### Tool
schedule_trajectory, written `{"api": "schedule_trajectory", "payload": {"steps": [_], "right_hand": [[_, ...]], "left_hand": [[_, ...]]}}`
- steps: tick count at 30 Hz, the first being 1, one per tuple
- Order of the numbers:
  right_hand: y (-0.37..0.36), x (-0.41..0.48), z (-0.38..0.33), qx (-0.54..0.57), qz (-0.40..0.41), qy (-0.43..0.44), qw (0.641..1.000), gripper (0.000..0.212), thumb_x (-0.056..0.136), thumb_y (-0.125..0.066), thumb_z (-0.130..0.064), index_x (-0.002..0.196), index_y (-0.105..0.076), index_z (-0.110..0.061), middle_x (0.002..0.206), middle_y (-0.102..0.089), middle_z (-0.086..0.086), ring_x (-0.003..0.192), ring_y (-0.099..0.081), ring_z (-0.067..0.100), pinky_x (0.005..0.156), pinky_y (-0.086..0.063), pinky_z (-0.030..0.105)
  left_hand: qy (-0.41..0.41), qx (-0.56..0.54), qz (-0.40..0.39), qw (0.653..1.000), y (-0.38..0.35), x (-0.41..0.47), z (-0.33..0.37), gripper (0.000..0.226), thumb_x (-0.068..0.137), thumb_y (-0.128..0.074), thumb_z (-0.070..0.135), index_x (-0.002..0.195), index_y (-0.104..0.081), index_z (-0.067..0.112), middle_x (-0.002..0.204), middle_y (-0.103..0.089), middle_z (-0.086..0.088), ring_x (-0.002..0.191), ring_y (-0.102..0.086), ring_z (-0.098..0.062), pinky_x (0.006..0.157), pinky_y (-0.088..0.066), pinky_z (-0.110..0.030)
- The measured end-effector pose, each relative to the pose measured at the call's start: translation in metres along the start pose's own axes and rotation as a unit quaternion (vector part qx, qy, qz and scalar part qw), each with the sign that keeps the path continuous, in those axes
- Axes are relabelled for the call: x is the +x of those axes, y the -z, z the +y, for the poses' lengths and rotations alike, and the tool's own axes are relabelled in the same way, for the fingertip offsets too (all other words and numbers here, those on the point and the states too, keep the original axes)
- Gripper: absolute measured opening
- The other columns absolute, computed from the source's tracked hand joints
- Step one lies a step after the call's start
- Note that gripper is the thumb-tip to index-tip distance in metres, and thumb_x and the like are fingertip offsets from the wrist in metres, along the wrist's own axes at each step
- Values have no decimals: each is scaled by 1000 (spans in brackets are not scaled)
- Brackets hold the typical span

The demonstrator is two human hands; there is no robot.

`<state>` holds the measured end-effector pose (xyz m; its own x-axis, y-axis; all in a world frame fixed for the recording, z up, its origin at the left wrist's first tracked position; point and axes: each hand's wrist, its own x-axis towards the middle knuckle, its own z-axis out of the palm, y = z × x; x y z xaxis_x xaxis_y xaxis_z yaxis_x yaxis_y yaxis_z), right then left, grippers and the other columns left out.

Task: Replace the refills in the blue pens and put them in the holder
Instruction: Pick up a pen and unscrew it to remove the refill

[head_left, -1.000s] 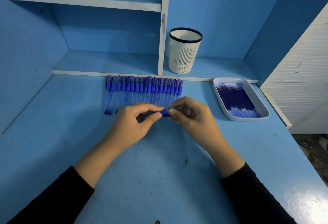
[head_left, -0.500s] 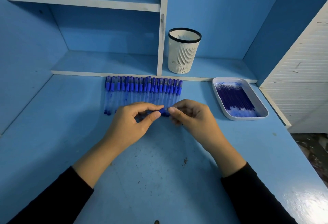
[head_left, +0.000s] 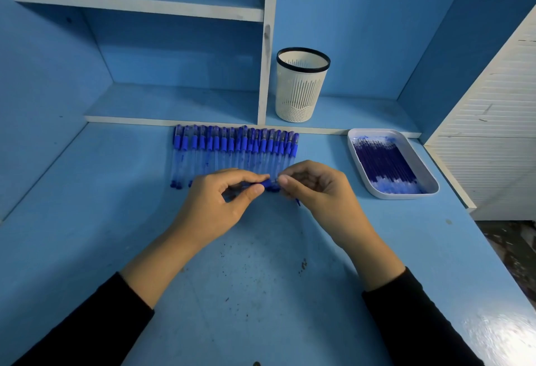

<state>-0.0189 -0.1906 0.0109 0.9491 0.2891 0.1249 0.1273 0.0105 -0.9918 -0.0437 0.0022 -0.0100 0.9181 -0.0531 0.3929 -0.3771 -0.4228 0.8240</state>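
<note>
- The left hand (head_left: 214, 206) pinched the blue pen (head_left: 262, 185) between thumb and forefinger, just in front of the row of pens (head_left: 235, 148) on the desk (head_left: 261, 293).
- The right hand (head_left: 319, 191), fingers curled, nipped the same pen's end; whether it held tip piece or refill could not be told.
- A second earlier the hands met fingertip to fingertip; they had since drawn slightly apart, and a small blue piece showed beneath the right hand.
- That suggested the pen had come open, old refill next.
- The holder (head_left: 301, 87) showed no pens; fresh refills (head_left: 385, 162) waited in the tray (head_left: 357, 162).
</note>
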Motion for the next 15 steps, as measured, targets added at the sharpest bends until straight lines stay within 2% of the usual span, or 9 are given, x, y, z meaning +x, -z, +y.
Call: {"api": "schedule_trajectory", "payload": {"steps": [3, 6, 10, 15], "right_hand": [[2, -1, 1, 9, -6, 1, 1000, 11, 82, -69, 4, 90, -68, -2, 75, -71, -4, 68, -65, 4, 64, -47, 13], [3, 0, -1, 34, -1, -13, 999, 18, 80, -72, 2, 97, -67, -1, 89, -72, 3, 76, -67, 8, 68, -49, 15], [2, 0, 1, 15, 5, -10, 1000, 9, 82, -71, 0, 90, -66, -2, 75, -71, -1, 70, -66, 9, 70, -51, 18], [9, 2, -2, 55, 35, -16, 998, 11, 80, -71, 5, 86, -68, -4, 80, -71, 6, 75, -65, 17, 76, -54, 26]], "left_hand": [[2, 4, 7, 1000, 0, 0, 0, 18, 86, -73, 17, 101, -75, 26, 98, -73, 20, 90, -68, -2, 79, -51, -14], [-2, 9, 7, 1000, 0, 1, 0, 19, 86, -72, 14, 104, -76, 22, 97, -73, 19, 91, -68, -2, 79, -51, -13], [-7, 11, 5, 1000, 0, 0, 0, 20, 86, -73, 14, 104, -76, 22, 98, -72, 21, 91, -68, 0, 79, -49, -11], [-1, 9, 14, 1000, 2, 0, -1, 20, 87, -72, 15, 104, -75, 26, 99, -73, 20, 91, -68, -6, 80, -52, -15]]}}
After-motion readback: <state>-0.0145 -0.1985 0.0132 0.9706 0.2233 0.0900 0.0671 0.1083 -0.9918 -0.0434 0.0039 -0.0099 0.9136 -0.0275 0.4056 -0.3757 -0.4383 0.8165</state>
